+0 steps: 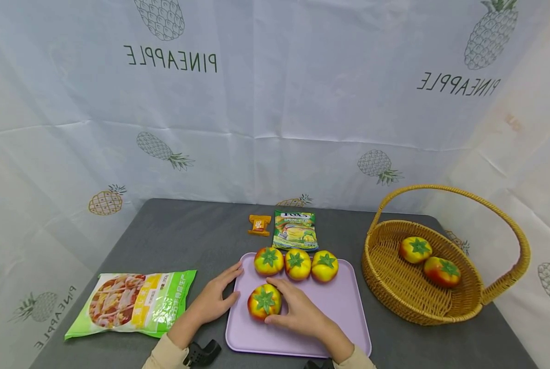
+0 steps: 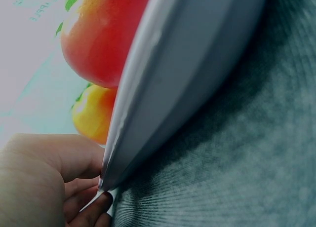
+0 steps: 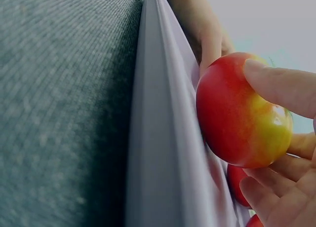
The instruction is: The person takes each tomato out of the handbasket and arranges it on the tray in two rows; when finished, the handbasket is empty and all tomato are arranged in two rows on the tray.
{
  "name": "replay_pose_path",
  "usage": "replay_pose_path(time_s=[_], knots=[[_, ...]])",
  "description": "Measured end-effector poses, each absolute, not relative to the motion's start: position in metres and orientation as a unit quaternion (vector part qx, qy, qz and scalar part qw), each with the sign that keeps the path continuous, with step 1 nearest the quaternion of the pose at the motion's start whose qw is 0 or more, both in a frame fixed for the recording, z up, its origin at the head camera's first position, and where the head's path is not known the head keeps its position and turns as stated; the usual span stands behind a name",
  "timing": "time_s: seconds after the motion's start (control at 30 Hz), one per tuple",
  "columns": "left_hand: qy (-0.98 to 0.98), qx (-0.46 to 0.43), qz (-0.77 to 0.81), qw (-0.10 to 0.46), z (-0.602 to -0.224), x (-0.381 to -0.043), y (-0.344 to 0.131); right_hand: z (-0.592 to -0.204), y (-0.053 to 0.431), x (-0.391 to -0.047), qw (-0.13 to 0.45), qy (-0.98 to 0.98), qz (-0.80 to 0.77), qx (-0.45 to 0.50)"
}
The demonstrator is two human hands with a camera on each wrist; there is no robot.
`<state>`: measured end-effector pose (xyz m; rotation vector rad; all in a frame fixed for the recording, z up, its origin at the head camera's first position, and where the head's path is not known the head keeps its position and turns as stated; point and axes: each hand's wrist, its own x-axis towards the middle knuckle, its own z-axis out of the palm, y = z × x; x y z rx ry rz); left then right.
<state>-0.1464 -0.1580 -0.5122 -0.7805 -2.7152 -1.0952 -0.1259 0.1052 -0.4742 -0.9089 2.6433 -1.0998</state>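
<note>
A red-and-yellow persimmon (image 1: 264, 302) with a green star-shaped calyx is over the near left part of a lilac tray (image 1: 330, 318). My right hand (image 1: 301, 311) holds it, thumb on the near side and fingers round the far side; the right wrist view shows the thumb pressed on the glossy persimmon (image 3: 242, 118). At the tray's left rim rests my left hand (image 1: 215, 297), thumb and fingertips touching the edge. Three more persimmons, left (image 1: 268, 261), middle (image 1: 298, 264) and right (image 1: 324, 266), stand in a row along the tray's far side.
On the right stands a wicker basket (image 1: 390, 282) with a tall handle and two persimmons (image 1: 429, 261) inside. Behind the tray lie a green Fox's packet (image 1: 295, 230) and a small orange wrapped packet (image 1: 259, 224). A green food bag (image 1: 134, 305) lies left. A pineapple-print curtain (image 1: 275, 102) backs the grey table.
</note>
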Motion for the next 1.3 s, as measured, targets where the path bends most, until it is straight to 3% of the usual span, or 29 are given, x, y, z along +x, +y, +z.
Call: replay_pose_path(time_s=[0.47,1.3], knots=[[-0.895,-0.258,-0.36,0.06,-0.511,-0.146,-0.158,-0.464,0.12,-0.122,0.041,0.884,-0.364,-0.289],[-0.897,-0.256,-0.356,0.049,-0.513,-0.147,-0.159,-0.415,0.222,-0.124,-0.127,0.907,-0.35,-0.196]])
